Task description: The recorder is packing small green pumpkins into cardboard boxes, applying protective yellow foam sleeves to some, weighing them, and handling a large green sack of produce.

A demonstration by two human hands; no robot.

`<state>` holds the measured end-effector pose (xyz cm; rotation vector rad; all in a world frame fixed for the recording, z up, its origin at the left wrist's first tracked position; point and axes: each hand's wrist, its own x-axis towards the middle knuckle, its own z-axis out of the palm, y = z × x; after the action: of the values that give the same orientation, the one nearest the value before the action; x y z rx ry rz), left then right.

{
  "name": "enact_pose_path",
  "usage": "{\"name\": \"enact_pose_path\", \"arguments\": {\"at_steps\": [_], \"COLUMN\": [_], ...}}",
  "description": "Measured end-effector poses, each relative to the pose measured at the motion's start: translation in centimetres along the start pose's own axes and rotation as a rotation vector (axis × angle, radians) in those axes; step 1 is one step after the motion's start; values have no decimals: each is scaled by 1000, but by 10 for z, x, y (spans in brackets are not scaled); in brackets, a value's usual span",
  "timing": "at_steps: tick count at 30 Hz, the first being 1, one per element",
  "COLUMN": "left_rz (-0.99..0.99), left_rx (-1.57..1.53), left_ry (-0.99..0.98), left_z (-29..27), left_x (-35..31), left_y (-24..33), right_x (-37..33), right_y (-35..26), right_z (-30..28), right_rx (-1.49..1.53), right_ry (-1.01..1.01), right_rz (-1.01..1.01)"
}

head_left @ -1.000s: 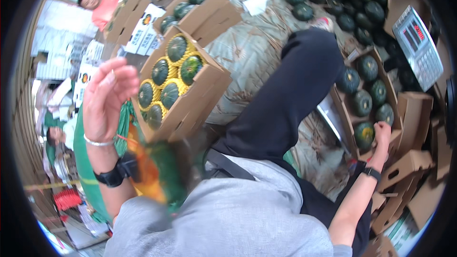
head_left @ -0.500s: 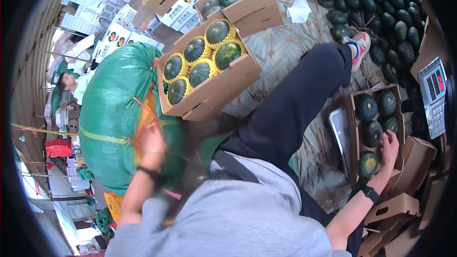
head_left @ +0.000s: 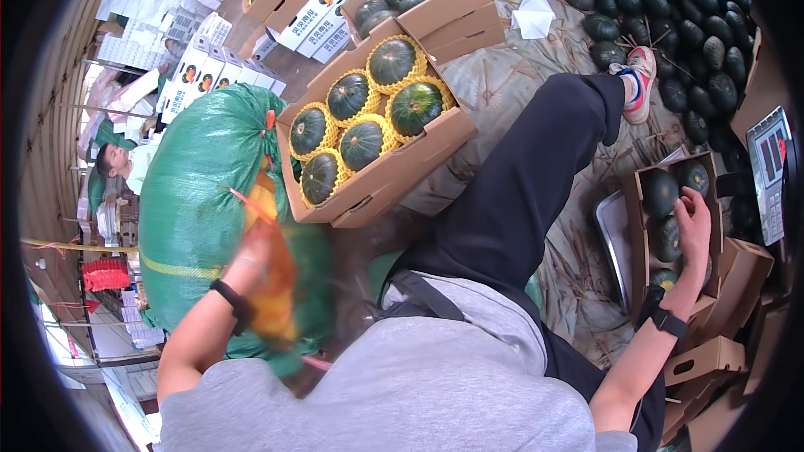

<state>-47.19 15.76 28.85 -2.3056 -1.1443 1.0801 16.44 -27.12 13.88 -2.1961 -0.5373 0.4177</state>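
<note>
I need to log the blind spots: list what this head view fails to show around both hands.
- Left hand: motion-blurred, covered by an orange blur; its grip cannot be told.
- Squashes under the right hand: partly covered in the small carton.
- Green sack: lower end hidden behind the left forearm.
- Scale: cut off by the rim.

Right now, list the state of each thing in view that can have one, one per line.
Big cardboard box of dark green squashes in yellow foam nets: open, full.
Small brown cardboard box: open, partly filled.
Large green woven sack: bulging, tied.
Left hand: blurred, holding orange netting.
Right hand: resting on a squash in the small box.
</note>
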Motion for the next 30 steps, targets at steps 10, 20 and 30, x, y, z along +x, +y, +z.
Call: {"name": "enact_pose_path", "arguments": {"at_steps": [10,20,30], "left_rz": [539,702,940], "left_rx": [272,-1102,-2081], "left_ry": [-1045,-171,-888], "left_z": [-83,-192,-291], "left_x": [27,-2,28], "left_y": [22,74,375], "right_x": [-13,-25,-125], "right_y": [1,-49,-153], "right_z": [-13,11,6], "right_rx": [-117,1,233], "right_ry": [52,-128,-322], "right_rz": [91,-72,-339]}}
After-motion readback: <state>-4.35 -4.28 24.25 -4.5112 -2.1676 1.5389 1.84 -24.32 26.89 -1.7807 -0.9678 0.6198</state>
